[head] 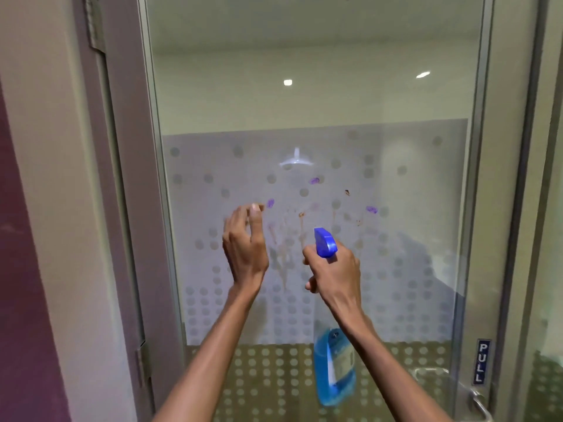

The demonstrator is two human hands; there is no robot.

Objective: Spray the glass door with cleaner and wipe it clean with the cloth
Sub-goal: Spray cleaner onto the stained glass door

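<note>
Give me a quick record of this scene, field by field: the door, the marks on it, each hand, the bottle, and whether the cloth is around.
door: frosted glass door with dot pattern, metal frame, shut
marks: purple smudges and brown streaks on the middle of the pane
sign: dark PULL label at lower right, above a metal handle
left hand: empty, fingers curled, raised near the glass
right hand: gripping the spray head
bottle: clear spray bottle of blue liquid with a blue trigger nozzle, nozzle facing the glass
cloth: not in view
</note>
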